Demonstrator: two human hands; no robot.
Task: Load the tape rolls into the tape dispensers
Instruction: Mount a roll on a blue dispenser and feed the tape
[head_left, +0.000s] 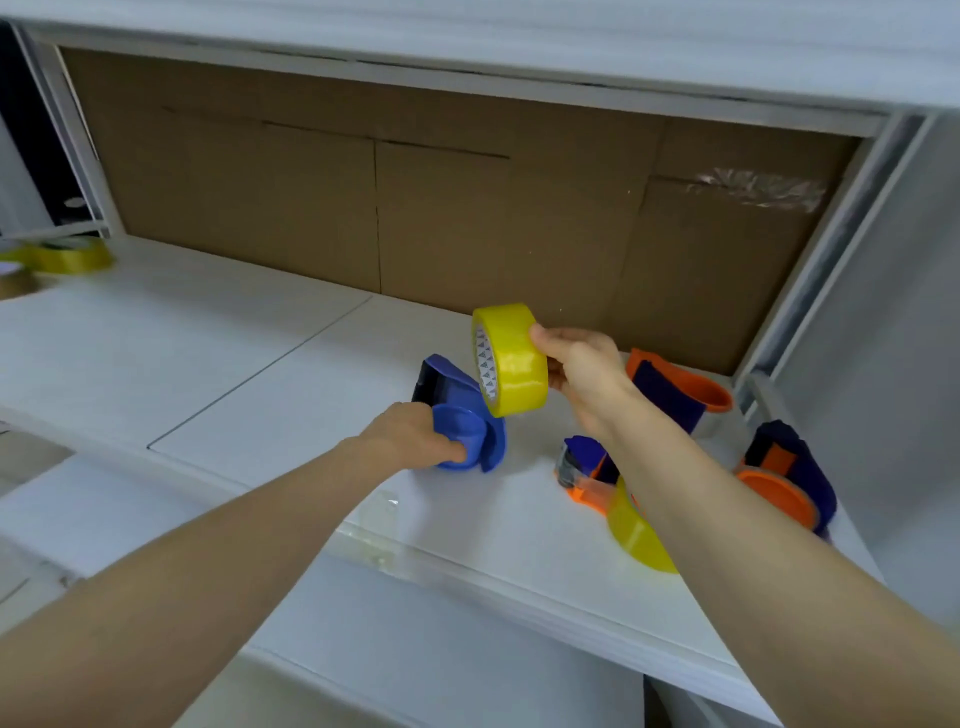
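My right hand (582, 374) grips a yellow tape roll (511, 361) and holds it upright in the air, just above and to the right of a blue tape dispenser (462, 415). My left hand (410, 436) holds that blue dispenser by its round hub on the white table (234, 374). An orange and blue dispenser (589, 470) with a yellow roll (636, 530) on it lies under my right forearm, partly hidden. Two more orange and blue dispensers lie at the right, one near the back wall (675, 389) and one near the table's right edge (784, 478).
A brown cardboard panel (415, 208) backs the table under a white shelf. More yellow tape rolls (67, 257) sit at the far left. A strip of clear tape (374, 540) sticks to the table's front edge. A grey frame post (810, 270) stands at the right.
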